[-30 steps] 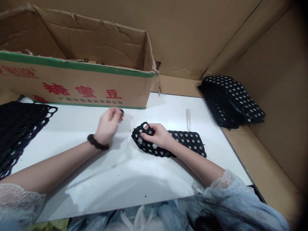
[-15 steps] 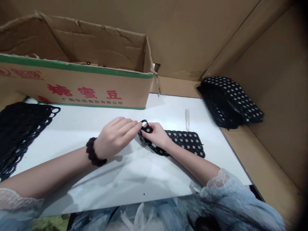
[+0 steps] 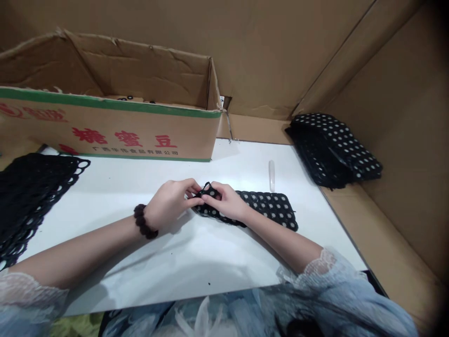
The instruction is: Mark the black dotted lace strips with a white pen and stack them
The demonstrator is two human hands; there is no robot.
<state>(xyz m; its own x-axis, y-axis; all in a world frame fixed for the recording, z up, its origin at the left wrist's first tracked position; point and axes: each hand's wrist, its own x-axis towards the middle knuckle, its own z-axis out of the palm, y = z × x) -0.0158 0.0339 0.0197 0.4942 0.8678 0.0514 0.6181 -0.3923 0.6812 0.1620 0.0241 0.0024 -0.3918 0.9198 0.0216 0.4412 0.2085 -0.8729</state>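
On the white table a black sheet with rows of pale round dots [image 3: 270, 206] lies flat, its left end raised between my hands. My left hand [image 3: 177, 199], with a dark beaded bracelet at the wrist, pinches the left edge of this sheet between thumb and fingers. My right hand [image 3: 228, 201] rests over the sheet and grips it near the same corner, thumb tip close to the left thumb. A small black loop [image 3: 207, 186] stands up between the two sets of fingertips. Parts of the sheet under my right hand are hidden.
A cardboard box [image 3: 140, 133] with green edging and red lettering stands at the back left, a few black rings inside. Black openwork pieces [image 3: 31, 192] are piled at left. A folded dotted black piece [image 3: 336, 150] sits back right, near a clear slim tube [image 3: 271, 175].
My left hand has turned from lying flat with fingers stretched to pinching the sheet's left end. The black loop sits slightly lower and further left. My right hand keeps its grip.
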